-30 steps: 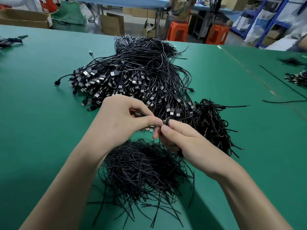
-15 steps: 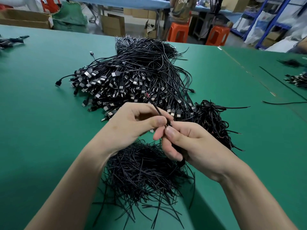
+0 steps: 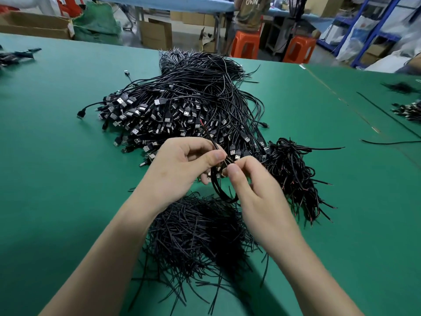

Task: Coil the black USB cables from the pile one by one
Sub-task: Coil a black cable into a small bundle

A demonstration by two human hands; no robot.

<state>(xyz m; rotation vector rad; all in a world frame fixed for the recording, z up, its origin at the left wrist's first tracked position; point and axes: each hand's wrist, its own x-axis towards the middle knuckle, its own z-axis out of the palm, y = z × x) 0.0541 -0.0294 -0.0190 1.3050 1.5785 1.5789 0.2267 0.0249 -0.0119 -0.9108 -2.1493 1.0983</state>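
Observation:
A big pile of black USB cables (image 3: 182, 106) lies in the middle of the green table (image 3: 57, 156), silver plugs facing me. My left hand (image 3: 180, 165) and my right hand (image 3: 252, 190) meet in front of it and both pinch one black cable (image 3: 218, 188). That cable hangs in a loop below my fingers, and its free end with a red tip sticks up to the left. A heap of coiled cables (image 3: 293, 176) sits to the right of my hands.
A mound of short black tie wires (image 3: 200, 233) lies under my forearms. More cables lie at the far right (image 3: 407, 110) and far left (image 3: 16, 55) of the table. Beyond it stand orange stools (image 3: 246, 44), cardboard boxes and a person.
The hands have drawn a little apart and a hanging loop of the cable now shows between them. The cable's free end points higher and further left than before.

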